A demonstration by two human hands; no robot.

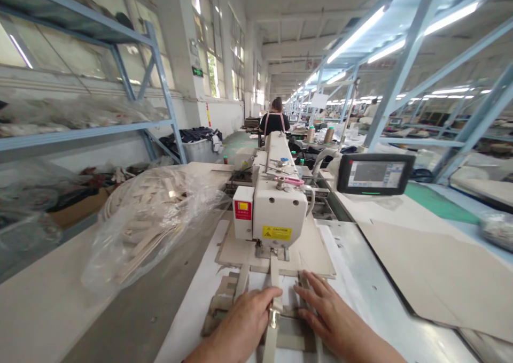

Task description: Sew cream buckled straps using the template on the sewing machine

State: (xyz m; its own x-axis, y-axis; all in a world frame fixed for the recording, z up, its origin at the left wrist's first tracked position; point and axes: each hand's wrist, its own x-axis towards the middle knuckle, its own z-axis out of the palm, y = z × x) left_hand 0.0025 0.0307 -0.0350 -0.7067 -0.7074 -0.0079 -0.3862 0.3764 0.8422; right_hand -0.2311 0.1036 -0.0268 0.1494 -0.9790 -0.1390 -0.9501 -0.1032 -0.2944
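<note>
A beige fabric strap (274,272) runs lengthwise from under the white sewing machine head (279,210) towards me. Partway along it sits a shiny metal buckle (273,318). My left hand (246,320) is closed at the strap just by the buckle, its fingertips partly hidden. To the right, my right hand (331,312) lies with fingers spread at the edge of a beige board (320,253) and the darker pieces below it. White sheeting (188,304) lies beneath these pieces on the metal table.
At left, a clear plastic bag (154,213) holds many beige straps. A control screen (375,174) stands at right above large beige sheets (436,272). Pink-handled snips (289,181) lie on the machine. Ahead, a person (274,118) faces away; a blue shelf (86,134) stands left.
</note>
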